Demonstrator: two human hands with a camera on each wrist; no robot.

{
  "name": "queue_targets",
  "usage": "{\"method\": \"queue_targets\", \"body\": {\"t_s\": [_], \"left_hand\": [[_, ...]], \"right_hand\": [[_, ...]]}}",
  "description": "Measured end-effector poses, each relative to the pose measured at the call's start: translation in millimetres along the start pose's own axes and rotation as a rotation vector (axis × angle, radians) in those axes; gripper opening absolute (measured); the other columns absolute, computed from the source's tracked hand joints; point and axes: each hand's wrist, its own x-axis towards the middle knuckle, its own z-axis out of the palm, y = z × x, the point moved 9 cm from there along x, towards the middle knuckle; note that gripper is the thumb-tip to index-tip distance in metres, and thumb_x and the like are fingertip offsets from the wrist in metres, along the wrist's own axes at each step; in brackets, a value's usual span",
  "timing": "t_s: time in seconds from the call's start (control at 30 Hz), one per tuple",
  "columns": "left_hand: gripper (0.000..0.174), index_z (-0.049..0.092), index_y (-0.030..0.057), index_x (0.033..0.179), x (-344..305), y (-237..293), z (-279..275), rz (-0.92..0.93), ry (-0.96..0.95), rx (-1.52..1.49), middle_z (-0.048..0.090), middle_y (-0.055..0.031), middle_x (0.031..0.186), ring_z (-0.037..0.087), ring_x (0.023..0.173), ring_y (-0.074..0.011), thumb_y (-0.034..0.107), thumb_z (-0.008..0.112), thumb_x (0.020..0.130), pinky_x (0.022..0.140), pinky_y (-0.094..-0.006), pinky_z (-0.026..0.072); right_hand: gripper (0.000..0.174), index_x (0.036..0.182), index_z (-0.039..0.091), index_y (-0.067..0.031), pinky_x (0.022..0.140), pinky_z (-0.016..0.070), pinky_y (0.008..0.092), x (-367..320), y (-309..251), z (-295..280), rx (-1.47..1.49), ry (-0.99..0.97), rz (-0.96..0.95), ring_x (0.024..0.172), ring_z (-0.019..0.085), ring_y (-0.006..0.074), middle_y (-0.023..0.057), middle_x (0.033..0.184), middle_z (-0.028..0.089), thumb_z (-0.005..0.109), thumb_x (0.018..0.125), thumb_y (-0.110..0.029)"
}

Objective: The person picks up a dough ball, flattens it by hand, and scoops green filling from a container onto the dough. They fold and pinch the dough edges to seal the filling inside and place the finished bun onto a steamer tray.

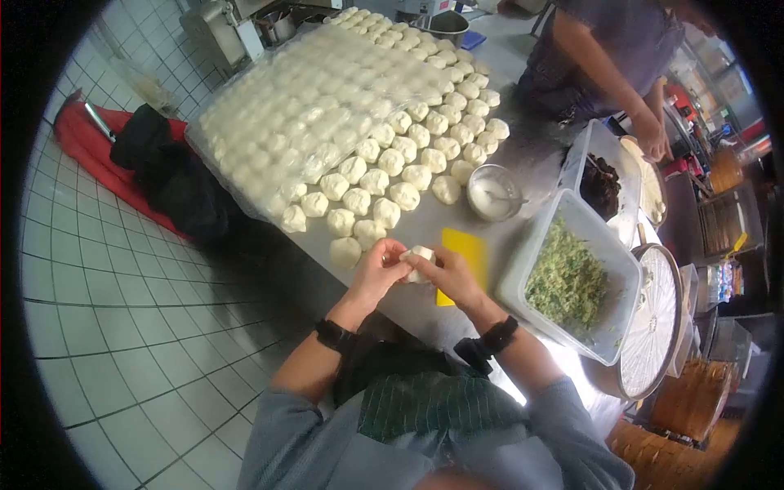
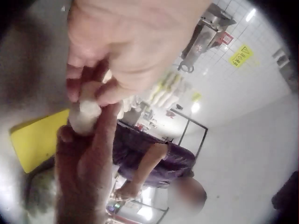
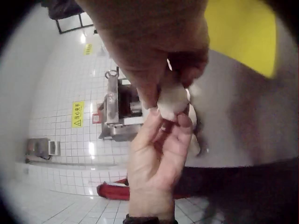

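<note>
Both hands meet over the near edge of the metal table, holding one small white piece of dough (image 1: 419,261) between them. My left hand (image 1: 377,271) pinches it from one side with thumb and fingers. On the other side, the thumb and fingers of my right hand (image 1: 457,276) grip it as well. In the right wrist view the dough (image 3: 173,100) looks smooth and rounded, partly hidden by fingers. Just beyond the hands, rows of shaped dough pieces (image 1: 404,195) cover the table. A flat yellow sheet (image 1: 460,253) lies beside the right hand.
Clear plastic (image 1: 286,106) covers many dough rows. A metal bowl (image 1: 482,214) with white contents stands right of them. Plastic tubs hold chopped green filling (image 1: 563,278) and dark filling (image 1: 600,186). A round steamer tray (image 1: 660,310) stands at right. Another person (image 1: 604,61) works across the table.
</note>
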Motion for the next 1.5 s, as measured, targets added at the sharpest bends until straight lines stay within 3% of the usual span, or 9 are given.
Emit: {"method": "queue_targets", "body": {"t_s": [0.17, 0.27, 0.43, 0.53, 0.6, 0.9, 1.13, 1.3, 1.5], "left_hand": [[0.031, 0.045, 0.0033, 0.112, -15, -25, -22, -0.074, 0.099, -0.026, 0.058, -0.0053, 0.087, 0.058, 0.073, -0.0119, 0.002, 0.061, 0.086, 0.064, -0.0257, 0.0508], [0.030, 0.046, 0.0036, 0.111, -11, -39, -34, -0.044, 0.202, 0.273, 0.059, -0.0071, 0.084, 0.059, 0.070, -0.0134, 0.004, 0.062, 0.086, 0.059, -0.0272, 0.0509], [0.016, 0.053, 0.0020, 0.098, -18, -22, -42, 0.232, 0.290, 0.854, 0.061, -0.0079, 0.079, 0.061, 0.066, -0.0133, 0.011, 0.061, 0.087, 0.052, -0.0280, 0.0489], [0.013, 0.055, 0.0012, 0.095, -33, 17, -45, 0.469, 0.460, 0.989, 0.061, -0.0081, 0.074, 0.062, 0.062, -0.0140, 0.013, 0.057, 0.090, 0.050, -0.0286, 0.0485], [0.014, 0.055, 0.0008, 0.096, -22, -16, -44, -0.009, 0.242, 0.327, 0.061, -0.0090, 0.069, 0.062, 0.058, -0.0153, 0.014, 0.054, 0.092, 0.052, -0.0282, 0.0488], [0.020, 0.055, -0.0015, 0.088, 5, -35, -36, -0.197, 0.100, 0.534, 0.062, -0.0157, 0.069, 0.062, 0.047, -0.0217, 0.014, 0.044, 0.093, 0.044, -0.0330, 0.0490], [0.019, 0.056, -0.0013, 0.086, 33, -7, -15, 0.279, 0.083, 0.961, 0.060, -0.0101, 0.064, 0.060, 0.046, -0.0161, 0.016, 0.050, 0.093, 0.046, -0.0313, 0.0473], [0.018, 0.056, 0.0001, 0.087, 42, -25, -26, -0.029, 0.043, 0.653, 0.060, -0.0096, 0.068, 0.061, 0.051, -0.0173, 0.016, 0.050, 0.093, 0.047, -0.0301, 0.0476], [0.019, 0.054, -0.0009, 0.101, 1, -64, -33, -0.146, 0.007, 0.192, 0.059, -0.0078, 0.078, 0.063, 0.062, -0.0164, 0.017, 0.051, 0.095, 0.052, -0.0262, 0.0498]], "right_hand": [[0.035, 0.098, 0.068, -0.0007, 0.062, 0.0487, 0.0284, 4, 8, 26, 0.059, 0.099, -0.129, 0.070, 0.060, 0.0114, 0.0106, 0.076, 0.066, 0.068, 0.086, -0.034], [0.034, 0.109, 0.064, -0.0026, 0.069, 0.0510, 0.0317, 5, 39, 35, -0.072, -0.033, 0.187, 0.078, 0.064, 0.0185, 0.0152, 0.089, 0.067, 0.066, 0.086, -0.028], [0.047, 0.130, 0.045, 0.0016, 0.097, 0.0429, 0.0421, -6, -2, 44, -0.699, 0.221, -0.776, 0.116, 0.051, 0.0348, 0.0234, 0.132, 0.048, 0.056, 0.087, -0.014], [0.047, 0.129, 0.045, 0.0040, 0.104, 0.0359, 0.0451, -4, 0, 76, -0.824, 0.179, -0.885, 0.124, 0.046, 0.0346, 0.0221, 0.136, 0.044, 0.056, 0.087, -0.012], [0.052, 0.132, 0.043, 0.0022, 0.108, 0.0304, 0.0473, 1, 5, 80, -0.761, 0.156, -0.827, 0.129, 0.041, 0.0348, 0.0210, 0.139, 0.042, 0.058, 0.085, -0.015], [0.057, 0.137, 0.041, -0.0024, 0.110, 0.0284, 0.0439, -53, 34, 75, -0.880, -0.170, -0.752, 0.135, 0.034, 0.0287, 0.0141, 0.144, 0.037, 0.057, 0.085, -0.021], [0.052, 0.133, 0.045, -0.0027, 0.109, 0.0318, 0.0432, -68, 30, 66, -0.841, -0.120, -0.797, 0.134, 0.037, 0.0280, 0.0123, 0.142, 0.041, 0.059, 0.085, -0.019], [0.031, 0.114, 0.060, -0.0061, 0.088, 0.0473, 0.0425, -36, 21, 35, -0.507, -0.002, -0.374, 0.102, 0.060, 0.0329, 0.0165, 0.110, 0.062, 0.059, 0.086, -0.020], [0.027, 0.102, 0.063, -0.0048, 0.070, 0.0494, 0.0412, 8, 43, 20, -0.514, 0.243, -0.236, 0.080, 0.063, 0.0337, 0.0155, 0.091, 0.065, 0.065, 0.082, -0.023]]}}
